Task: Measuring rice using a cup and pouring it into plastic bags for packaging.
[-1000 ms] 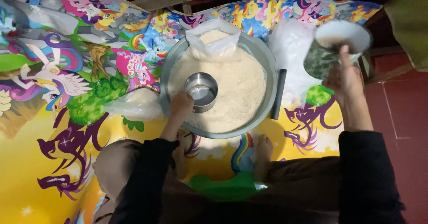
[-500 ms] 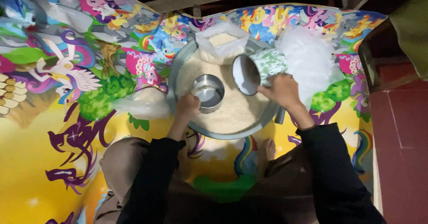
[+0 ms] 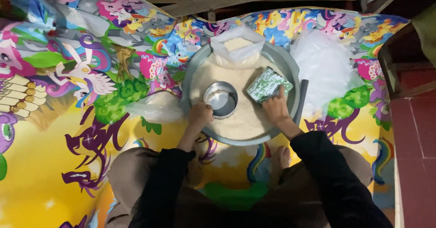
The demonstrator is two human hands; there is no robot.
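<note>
Green-patterned cup [image 3: 268,84] lies tipped on the pale grain, my right hand [image 3: 275,109] closed around its near side. My left hand [image 3: 200,114] curls over the near edge of the small steel tin [image 3: 220,100] sunk in the grain. Both sit inside the grey basin [image 3: 190,76], a filled clear bag [image 3: 237,48] at its far rim.

We are on the floor of a home, with a bright cartoon pony mat [image 3: 59,119] spread over red floor tiles [image 3: 415,132].
</note>
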